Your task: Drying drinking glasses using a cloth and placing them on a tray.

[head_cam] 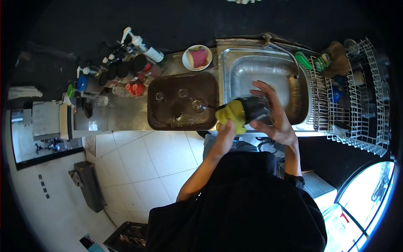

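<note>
My left hand (226,134) grips a yellow-green cloth (231,116), bunched against the left end of a see-through, dark-looking container (256,108). The container lies sideways over the front left part of the steel sink (245,71). My right hand (278,121) is around its right end, thumb below and fingers spread above. The container's exact kind is blurred, and the cloth hides its left end. Left of the cloth is a brown tray (170,108), wet inside, with several clear glass pieces (198,105) on it.
A curved faucet (283,52) reaches over the sink. White wire dish racks (354,104) with dishes stand at right. A white bowl (197,57) holds a pink-topped sponge behind the tray. Pump bottles (148,50), jars and red cups (135,89) crowd the counter's left side.
</note>
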Motion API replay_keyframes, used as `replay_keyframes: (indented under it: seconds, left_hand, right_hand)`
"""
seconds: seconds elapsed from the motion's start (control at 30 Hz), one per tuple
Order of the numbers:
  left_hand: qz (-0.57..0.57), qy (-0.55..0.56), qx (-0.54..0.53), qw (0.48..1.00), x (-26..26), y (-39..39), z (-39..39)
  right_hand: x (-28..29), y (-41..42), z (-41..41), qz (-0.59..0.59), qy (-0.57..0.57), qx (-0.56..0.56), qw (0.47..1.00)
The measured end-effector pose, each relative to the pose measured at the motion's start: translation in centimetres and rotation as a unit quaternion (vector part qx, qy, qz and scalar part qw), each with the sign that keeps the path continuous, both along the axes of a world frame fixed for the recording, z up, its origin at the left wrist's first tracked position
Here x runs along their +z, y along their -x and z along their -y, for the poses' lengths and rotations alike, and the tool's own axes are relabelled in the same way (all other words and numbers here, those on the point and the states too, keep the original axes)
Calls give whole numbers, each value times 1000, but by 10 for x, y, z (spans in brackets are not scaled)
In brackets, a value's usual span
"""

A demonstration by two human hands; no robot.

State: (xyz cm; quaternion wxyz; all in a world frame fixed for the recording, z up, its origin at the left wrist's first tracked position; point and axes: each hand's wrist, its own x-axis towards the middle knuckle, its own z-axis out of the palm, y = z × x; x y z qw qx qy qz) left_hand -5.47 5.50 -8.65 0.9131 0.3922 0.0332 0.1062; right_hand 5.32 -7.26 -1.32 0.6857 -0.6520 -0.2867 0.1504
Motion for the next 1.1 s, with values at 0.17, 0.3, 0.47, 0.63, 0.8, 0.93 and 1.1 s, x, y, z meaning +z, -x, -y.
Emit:
replay_keyframes:
  seconds: [0.17, 0.3, 0.47, 0.63, 0.8, 0.93, 1.1]
  left_hand:
    - [-21, -83, -18, 996, 13, 6, -24]
    - [9, -213, -41, 976, 33, 5, -31]
    - [-12, -113, -8, 993, 42, 1, -28]
    - [17, -132, -43, 990, 33, 7, -40]
    - [22, -170, -42, 984, 29, 4, -42]
    - [29, -99, 36, 994, 43, -5, -29]
    - [26, -195, 21, 980, 51, 2, -26]
  right_hand:
    - [18, -12, 4, 26, 18, 52, 998]
    - [35, -11, -5, -63, 166, -27, 984]
    - [32, -13, -2, 45, 81, -15, 996]
    - [42, -27, 2, 7, 112, 77, 991]
    - [41, -27, -1, 93, 136, 39, 986]
    - [38, -33, 4, 157, 78, 87, 981]
    - [49, -37, -3, -88, 232, 88, 965]
